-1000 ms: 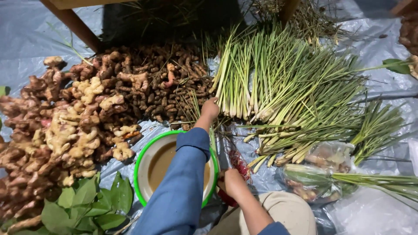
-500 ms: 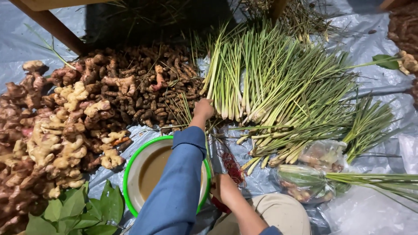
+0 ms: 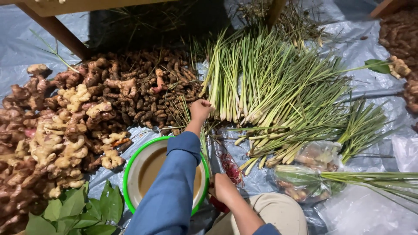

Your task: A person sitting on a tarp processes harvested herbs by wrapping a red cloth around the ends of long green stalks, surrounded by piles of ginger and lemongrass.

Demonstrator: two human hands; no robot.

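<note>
On the blue-grey sheet (image 3: 26, 65) spread over the ground, produce lies in heaps by kind, so each sort sits within an arm's reach of the person above it. At the middle, the left hand (image 3: 201, 109) reaches out in a blue sleeve (image 3: 174, 187) and closes in a fist on the cut ends of a few lemongrass (image 3: 270, 82) stalks at the near edge of the big fan of stalks; the grip looks tight, fingers curled together round the stems, though how many it holds cannot be told. The stalks lie with their pale butts toward the person and green tips away, which puts the firm end where a hand can take it. The right hand (image 3: 223, 188) rests low, close to the knee, fingers closed on something red; a loose tangle of red bands (image 3: 231, 167) lies just beside it, and whether the hand pinches one of them cannot be told. Under the left forearm sits a green-rimmed bowl (image 3: 130, 174), its brown inside bare. To the left are pale ginger (image 3: 65, 130) knobs and, behind them, darker small roots (image 3: 143, 91). Broad leaves (image 3: 74, 211) lie at the lower left. A clear bag (image 3: 313, 174) with stalks poking out lies to the right, near a second, smaller sheaf
</note>
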